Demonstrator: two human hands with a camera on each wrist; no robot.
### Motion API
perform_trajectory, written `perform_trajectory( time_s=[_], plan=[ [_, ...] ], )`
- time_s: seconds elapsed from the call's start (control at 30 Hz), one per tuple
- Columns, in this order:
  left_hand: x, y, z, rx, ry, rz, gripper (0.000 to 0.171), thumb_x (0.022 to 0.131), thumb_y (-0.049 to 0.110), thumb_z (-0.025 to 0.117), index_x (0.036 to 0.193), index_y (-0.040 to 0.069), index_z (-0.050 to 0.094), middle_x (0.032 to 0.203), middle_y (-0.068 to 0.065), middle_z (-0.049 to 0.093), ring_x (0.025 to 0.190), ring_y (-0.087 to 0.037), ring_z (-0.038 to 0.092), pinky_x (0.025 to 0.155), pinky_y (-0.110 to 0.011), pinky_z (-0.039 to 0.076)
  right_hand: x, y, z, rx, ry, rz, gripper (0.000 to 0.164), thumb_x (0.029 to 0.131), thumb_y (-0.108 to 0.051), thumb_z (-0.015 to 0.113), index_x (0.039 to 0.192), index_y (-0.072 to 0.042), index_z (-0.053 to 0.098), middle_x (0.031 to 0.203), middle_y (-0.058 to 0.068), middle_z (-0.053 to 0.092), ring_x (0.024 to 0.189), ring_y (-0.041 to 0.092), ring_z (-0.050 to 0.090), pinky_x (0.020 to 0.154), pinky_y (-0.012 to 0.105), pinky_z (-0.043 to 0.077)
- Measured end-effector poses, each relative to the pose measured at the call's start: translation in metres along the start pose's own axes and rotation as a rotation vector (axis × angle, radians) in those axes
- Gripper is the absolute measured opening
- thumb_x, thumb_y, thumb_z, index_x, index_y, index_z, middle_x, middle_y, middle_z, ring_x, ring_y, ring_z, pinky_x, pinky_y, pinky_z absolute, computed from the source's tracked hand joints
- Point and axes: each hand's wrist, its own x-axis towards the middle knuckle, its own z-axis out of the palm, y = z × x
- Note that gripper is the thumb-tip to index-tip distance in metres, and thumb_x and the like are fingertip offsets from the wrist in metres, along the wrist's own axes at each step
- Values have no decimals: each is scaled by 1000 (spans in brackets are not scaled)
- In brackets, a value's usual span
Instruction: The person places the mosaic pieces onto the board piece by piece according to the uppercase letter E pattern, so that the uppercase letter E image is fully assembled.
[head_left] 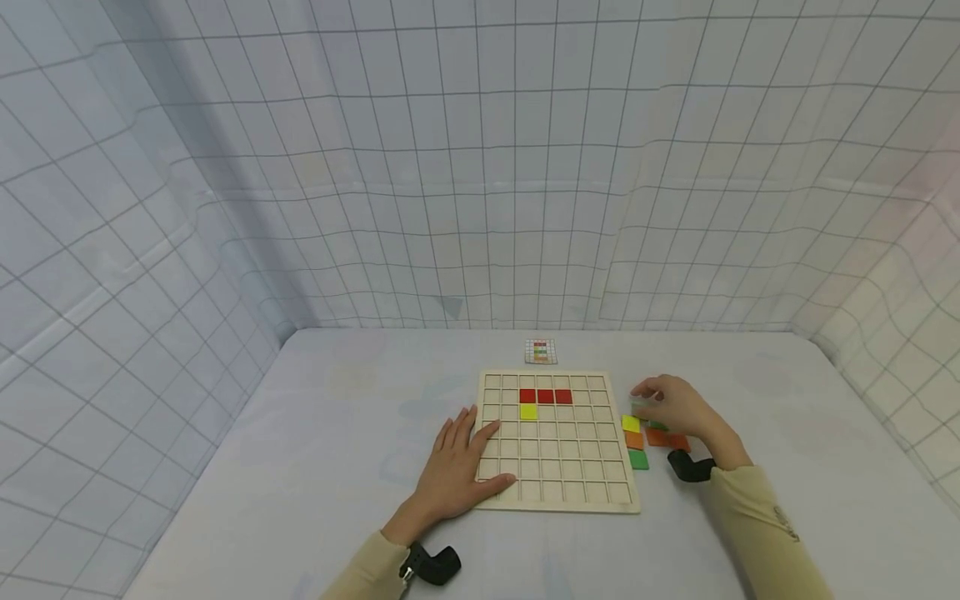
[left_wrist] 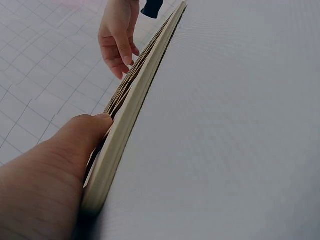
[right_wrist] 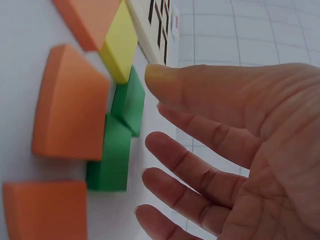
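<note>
A wooden grid board [head_left: 566,507] lies flat, with three red tiles [head_left: 545,397] in a row and a yellow tile [head_left: 528,412] below the leftmost. My left hand [head_left: 450,475] rests on its left edge with spread fingers; in the left wrist view the thumb [left_wrist: 82,131] lies along the rim. Right of the board, my right hand [head_left: 678,406] hovers at loose tiles, partly covering them. In the right wrist view its thumb [right_wrist: 200,90] and fingers stay apart and no tile shows between them; nearest are green tiles [right_wrist: 112,160] and an orange tile [right_wrist: 75,110].
A small pattern card [head_left: 541,352] lies behind the board. Along the board's right edge sit a loose yellow tile [head_left: 631,424], an orange tile [head_left: 634,440] and a green tile [head_left: 638,460]. White gridded cloth [head_left: 510,208] hangs behind and on both sides of the table.
</note>
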Motion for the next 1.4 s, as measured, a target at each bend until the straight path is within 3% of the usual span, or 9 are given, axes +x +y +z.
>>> perform_trajectory(
  time_s=[0.33,0.9,1.4],
  plan=[
    [0,-2,4,15,6,5,80,85,68,49,145,16,39,151,-21,23,141,-32,14,112,-48,10,-3,12,-3,10,-27,-64,22,81,-8,72,102,-2,69,100,11,60,89,29,54,75,45,47],
    [-1,0,2,-12,-24,-19,81,85,68,49,147,17,37,153,-20,20,142,-30,11,112,-46,7,-3,7,0,13,15,-20,16,84,-10,71,97,-2,68,96,10,60,86,28,54,71,43,47],
    [0,-1,1,-6,-29,-20,81,85,68,49,147,17,36,153,-20,19,142,-30,10,112,-45,6,-1,5,2,65,18,-8,15,84,-9,69,94,-4,58,83,4,56,74,21,50,60,33,43]
  ],
)
